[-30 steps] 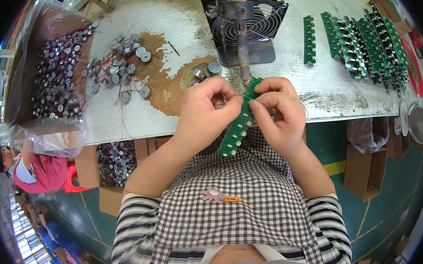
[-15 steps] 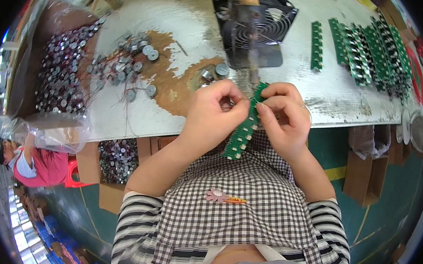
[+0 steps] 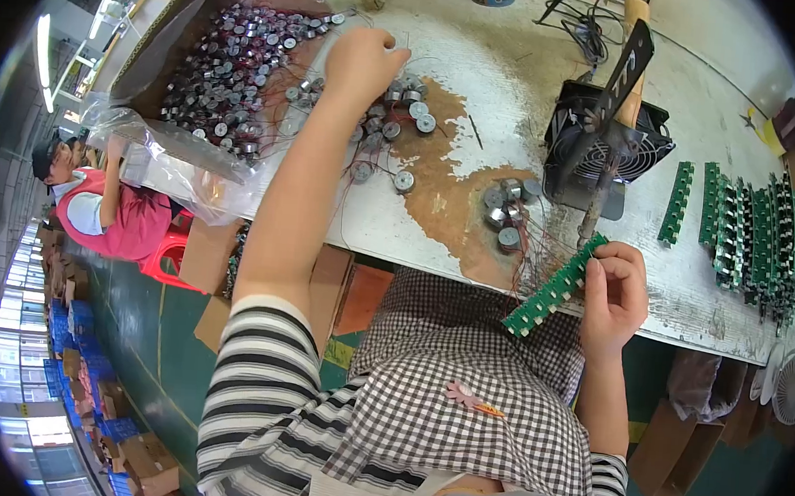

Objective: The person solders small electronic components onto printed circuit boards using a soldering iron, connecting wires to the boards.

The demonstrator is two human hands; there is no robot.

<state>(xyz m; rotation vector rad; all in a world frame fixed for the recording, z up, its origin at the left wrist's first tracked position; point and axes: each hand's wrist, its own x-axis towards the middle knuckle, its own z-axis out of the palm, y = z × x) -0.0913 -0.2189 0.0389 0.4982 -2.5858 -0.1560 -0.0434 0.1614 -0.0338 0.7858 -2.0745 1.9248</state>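
Note:
My right hand (image 3: 617, 296) pinches the upper end of a long green circuit board strip (image 3: 549, 300) with pale parts along it, held tilted at the table's front edge. The tip of a soldering iron (image 3: 596, 207) comes down close to the strip's top end. My left hand (image 3: 362, 66) is stretched out over a loose pile of small silver motors (image 3: 419, 111) with thin wires. Its fingers are closed, and whatever lies between them is too small to make out. A second group of motors (image 3: 509, 212) lies left of the strip, its reddish wires trailing toward it.
A black fan (image 3: 567, 135) stands behind the iron. Several green strips (image 3: 758, 236) are lined up at the right, with a single strip (image 3: 676, 203) beside them. A plastic-lined carton of motors (image 3: 234, 80) sits at the left. Another person (image 3: 110, 209) is beyond it.
My left hand has let go of the strip area and moved far left to the motor pile. The right hand still holds the strip. The view has shifted left.

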